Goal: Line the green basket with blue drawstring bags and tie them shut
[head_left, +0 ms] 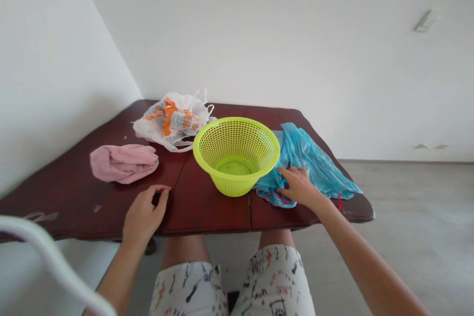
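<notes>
crumpled blue plastic bag (314, 163) | shiny, red-corded | right hand (298, 187) on it

Wooden table (211, 207) holds lime basket (236, 155), pink cloth (124, 163), white bag (172, 121), blue plastic sheet (311, 158).

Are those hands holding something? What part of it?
The left hand holds nothing. The right hand lies on the near edge of the blue plastic bag, but whether it grips it cannot be told.

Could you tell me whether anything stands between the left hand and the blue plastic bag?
Yes, the lime-green basket stands between the left hand and the blue plastic bag, which the right hand touches.
</notes>
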Motion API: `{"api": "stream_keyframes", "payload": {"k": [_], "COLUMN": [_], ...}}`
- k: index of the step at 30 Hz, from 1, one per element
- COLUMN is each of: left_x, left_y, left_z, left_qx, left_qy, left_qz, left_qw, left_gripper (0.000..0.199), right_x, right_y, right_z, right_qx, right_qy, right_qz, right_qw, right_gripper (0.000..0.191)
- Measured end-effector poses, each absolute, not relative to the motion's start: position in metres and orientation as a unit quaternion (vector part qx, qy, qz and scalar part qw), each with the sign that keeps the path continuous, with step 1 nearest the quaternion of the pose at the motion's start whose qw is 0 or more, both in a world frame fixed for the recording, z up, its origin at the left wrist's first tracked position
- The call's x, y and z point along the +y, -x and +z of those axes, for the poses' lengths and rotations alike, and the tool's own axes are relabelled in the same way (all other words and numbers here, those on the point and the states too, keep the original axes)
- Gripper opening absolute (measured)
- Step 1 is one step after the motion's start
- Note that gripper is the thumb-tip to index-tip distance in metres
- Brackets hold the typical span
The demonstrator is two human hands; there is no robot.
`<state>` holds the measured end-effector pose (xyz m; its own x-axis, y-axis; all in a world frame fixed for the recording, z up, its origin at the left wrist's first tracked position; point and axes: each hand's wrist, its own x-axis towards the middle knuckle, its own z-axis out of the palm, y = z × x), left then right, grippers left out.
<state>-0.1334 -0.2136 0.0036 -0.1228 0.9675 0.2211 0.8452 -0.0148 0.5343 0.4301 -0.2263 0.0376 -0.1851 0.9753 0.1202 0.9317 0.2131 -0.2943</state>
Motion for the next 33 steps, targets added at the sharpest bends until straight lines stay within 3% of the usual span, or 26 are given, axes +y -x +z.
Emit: {"api": "stream_keyframes", "payload": {"k": [6, 14, 22, 27, 29, 33], "left_x": [-0.216, -0.216, -0.215, -0.213, -0.215, -0.235], "left_y": [0.131, 0.133, 0.134, 0.133, 0.131, 0.125], "left_z": [0.007, 0.004, 0.003, 0.004, 0.006, 0.014], "left_qx": [0.696, 0.687, 0.689, 0.697, 0.688, 0.636], "left_qy": [-0.652, -0.66, -0.661, -0.647, -0.632, -0.529], "left_qz": [0.282, 0.29, 0.281, 0.286, 0.328, 0.544], "left_qw": [0.107, 0.091, 0.099, 0.114, 0.141, 0.138], "left_gripper": [0.044, 0.041, 0.044, 0.042, 0.038, 0.033], "right_x": [-0.218, -0.21, -0.209, -0.214, -0.219, -0.234], "right_y": [-0.422, -0.409, -0.396, -0.399, -0.403, -0.409], "right_z": [0.04, 0.064, 0.097, 0.128, 0.142, 0.168], "right_qx": [-0.735, -0.61, -0.439, -0.392, -0.387, -0.392], "right_qy": [0.618, 0.611, 0.58, 0.543, 0.519, 0.495], "right_qz": [0.142, 0.235, 0.343, 0.353, 0.359, 0.377], "right_qw": [0.241, 0.446, 0.594, 0.653, 0.672, 0.678], "right_gripper": [0.056, 0.031, 0.058, 0.058, 0.054, 0.049]}}
